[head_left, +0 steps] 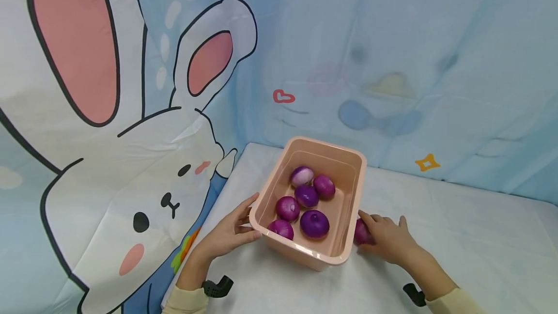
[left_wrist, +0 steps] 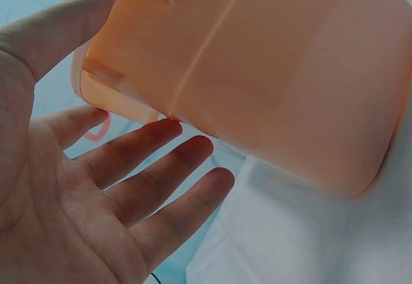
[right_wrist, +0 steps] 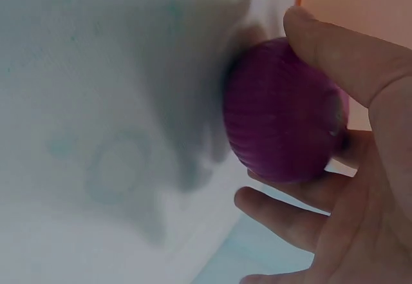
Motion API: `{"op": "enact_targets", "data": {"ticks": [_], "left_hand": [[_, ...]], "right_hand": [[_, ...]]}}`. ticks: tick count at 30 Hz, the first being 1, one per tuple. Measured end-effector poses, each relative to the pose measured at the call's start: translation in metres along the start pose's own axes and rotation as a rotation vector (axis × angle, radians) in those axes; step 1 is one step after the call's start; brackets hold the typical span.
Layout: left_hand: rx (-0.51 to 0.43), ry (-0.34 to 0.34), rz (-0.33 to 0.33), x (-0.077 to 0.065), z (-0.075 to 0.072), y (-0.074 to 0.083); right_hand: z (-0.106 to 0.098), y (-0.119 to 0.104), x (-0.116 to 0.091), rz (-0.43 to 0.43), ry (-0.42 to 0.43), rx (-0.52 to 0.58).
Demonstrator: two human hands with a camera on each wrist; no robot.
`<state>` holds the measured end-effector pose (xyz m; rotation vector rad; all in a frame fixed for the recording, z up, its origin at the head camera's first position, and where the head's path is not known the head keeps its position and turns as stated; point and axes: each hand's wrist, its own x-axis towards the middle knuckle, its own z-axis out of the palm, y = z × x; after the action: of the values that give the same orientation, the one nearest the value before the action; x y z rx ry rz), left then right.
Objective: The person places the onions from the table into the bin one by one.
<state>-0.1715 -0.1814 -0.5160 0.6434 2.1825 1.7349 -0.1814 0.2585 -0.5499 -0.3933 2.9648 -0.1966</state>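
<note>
A pink plastic bin point(head_left: 285, 255) stands on the white-covered table, with several red onions point(head_left: 315, 224) lying inside it. At its left side is my left hand point(head_left: 231, 229), fingers spread and nearly straight; in the left wrist view the fingertips point(left_wrist: 203, 147) lie along the bin's outer wall point(left_wrist: 283, 71). My right hand point(head_left: 390, 239) is just right of the bin, gripping another red onion point(head_left: 363, 232) between thumb and fingers. In the right wrist view this onion point(right_wrist: 283, 113) is close to the tabletop beside the bin's wall, and the hand covers part of it.
The white tablecloth point(head_left: 479, 227) extends to the right of the bin. Behind the table hangs a light blue curtain point(head_left: 436, 62), and a large cartoon rabbit print point(head_left: 131, 183) lines the left side. Dark wrist devices point(head_left: 218, 286) are on both wrists.
</note>
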Motion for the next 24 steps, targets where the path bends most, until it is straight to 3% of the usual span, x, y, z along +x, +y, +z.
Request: {"op": "enact_targets", "data": {"ticks": [5, 11, 24], "left_hand": [[0.003, 0.000, -0.003, 0.000, 0.000, 0.000], [0.004, -0.002, 0.005, 0.001, 0.001, 0.001], [0.011, 0.006, -0.006, 0.001, 0.003, 0.000]], "right_hand": [[0.014, -0.001, 0.002, -0.009, 0.091, -0.002], [0.026, 0.005, 0.009, 0.008, 0.161, 0.095], [0.028, 0.018, 0.011, 0.047, 0.169, 0.265]]}}
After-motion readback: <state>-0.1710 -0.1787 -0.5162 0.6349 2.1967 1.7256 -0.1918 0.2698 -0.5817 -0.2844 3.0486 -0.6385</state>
